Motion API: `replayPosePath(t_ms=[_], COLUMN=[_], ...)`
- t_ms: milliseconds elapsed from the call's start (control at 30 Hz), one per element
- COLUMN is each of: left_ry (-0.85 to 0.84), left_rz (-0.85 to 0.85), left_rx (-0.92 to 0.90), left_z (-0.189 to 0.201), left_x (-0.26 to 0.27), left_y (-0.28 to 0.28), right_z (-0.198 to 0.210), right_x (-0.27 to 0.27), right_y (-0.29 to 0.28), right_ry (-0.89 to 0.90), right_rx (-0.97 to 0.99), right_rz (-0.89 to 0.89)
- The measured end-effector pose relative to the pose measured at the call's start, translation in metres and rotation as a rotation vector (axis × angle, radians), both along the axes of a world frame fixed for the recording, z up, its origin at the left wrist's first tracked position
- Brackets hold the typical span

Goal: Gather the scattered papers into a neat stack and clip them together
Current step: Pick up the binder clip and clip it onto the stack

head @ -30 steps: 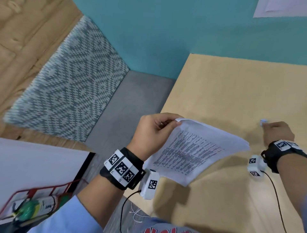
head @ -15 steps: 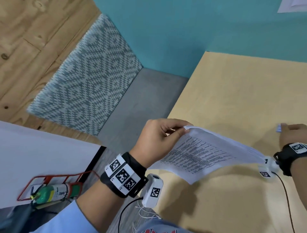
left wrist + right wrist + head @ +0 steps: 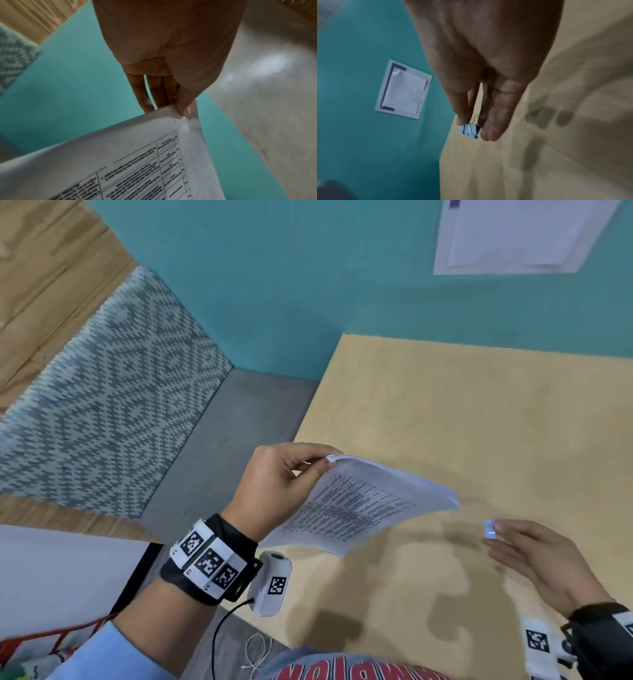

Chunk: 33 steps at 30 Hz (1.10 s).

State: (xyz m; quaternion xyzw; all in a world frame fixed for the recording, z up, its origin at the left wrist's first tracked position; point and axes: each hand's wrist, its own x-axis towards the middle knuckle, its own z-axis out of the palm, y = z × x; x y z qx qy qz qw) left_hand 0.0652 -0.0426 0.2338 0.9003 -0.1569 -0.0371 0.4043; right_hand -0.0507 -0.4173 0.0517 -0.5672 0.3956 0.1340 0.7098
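Note:
A stack of printed papers (image 3: pixel 359 505) hangs in the air over the near left part of the tan table (image 3: pixel 479 412). My left hand (image 3: pixel 284 487) pinches its top left corner between thumb and fingers; the left wrist view shows the thumb on the stack of papers (image 3: pixel 137 155), held by the left hand (image 3: pixel 164 105). A small light-blue binder clip (image 3: pixel 489 530) is pinched at the fingertips of my right hand (image 3: pixel 534 556), just right of the stack's free corner and above the table. In the right wrist view the binder clip (image 3: pixel 470 130) sits between thumb and fingers of the right hand (image 3: pixel 476 125).
A teal wall (image 3: pixel 308 285) runs behind the table, with a framed white sheet (image 3: pixel 513 231) fixed on it. Left of the table lie a grey floor strip (image 3: pixel 212 446) and a patterned rug (image 3: pixel 102 392). A red wire rack (image 3: pixel 41 642) stands at the bottom left.
My right hand has lifted the clip off the table and brought it left, toward the stack's free corner. The left hand keeps holding the stack in about the same pose.

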Motion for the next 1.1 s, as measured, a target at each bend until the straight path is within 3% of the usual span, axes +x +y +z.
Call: replayPosePath(t_ms=[100,200,433,633,967,1100], left_ry=[-0.112,-0.166,-0.269,-0.264,-0.288,-0.312], left_rz=[-0.078,-0.119,-0.207,-0.212,-0.243,-0.240], left_rx=[0.037,0.046,0.024,-0.068,-0.100,-0.093], left_z=[0.012,0.023,0.041,0.046,0.065,0.072], left_x=[-0.011,-0.026,-0.063,-0.087,-0.107,-0.113], left_y=[-0.013,-0.027,-0.055,-0.065,-0.058,-0.054], right_z=[0.030,0.061,0.153,0.229,0.270,0.272], right_x=[-0.053,-0.084,-0.095,-0.094,-0.081,-0.085], right_y=[-0.006,-0.014,-0.005,0.025,0.078,0.087], right_ry=[-0.015,-0.097,-0.364,-0.619,-0.840,-0.894], right_rx=[-0.016,-0.065,0.096,0.153,-0.262,-0.626], right_rz=[0.085,0.036,-0.061,0.033,0.246,0.279])
